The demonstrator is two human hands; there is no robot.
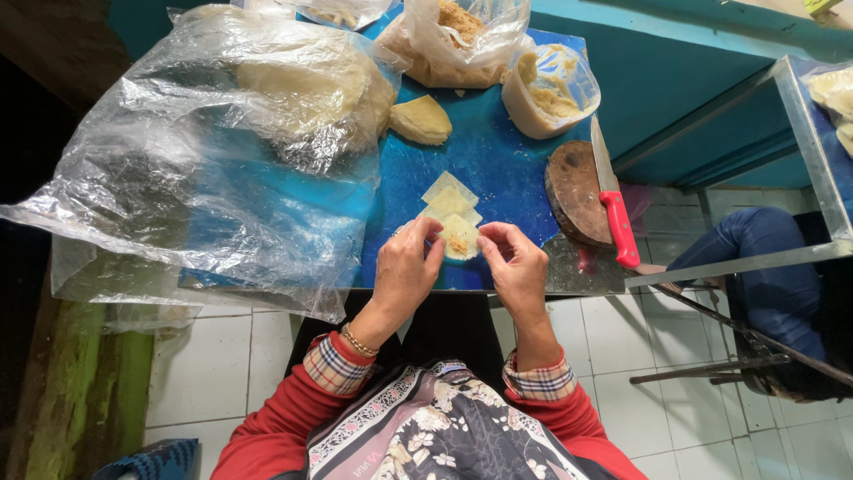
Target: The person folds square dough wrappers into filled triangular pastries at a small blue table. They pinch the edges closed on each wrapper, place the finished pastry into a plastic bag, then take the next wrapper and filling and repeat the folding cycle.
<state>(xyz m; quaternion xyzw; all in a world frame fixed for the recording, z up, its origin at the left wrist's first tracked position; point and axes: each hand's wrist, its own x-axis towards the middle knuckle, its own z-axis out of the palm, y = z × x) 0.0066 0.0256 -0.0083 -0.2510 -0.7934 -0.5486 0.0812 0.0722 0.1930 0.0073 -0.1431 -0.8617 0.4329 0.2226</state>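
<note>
Both hands' grip pinching filled wrapper [460, 238] — knife [613, 209] on wooden block [573, 191] right, plastic sheet [204, 151] left.

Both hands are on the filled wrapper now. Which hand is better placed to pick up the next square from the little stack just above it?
Probably the left hand: its fingertips sit almost against the stack of dough squares, just up from the filled wrapper. The right hand pinches the wrapper's far edge, slightly further from the stack.

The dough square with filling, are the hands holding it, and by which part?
Yes: the left hand and right hand pinch the filled dough square at its opposite side edges, fingertips only.
</note>
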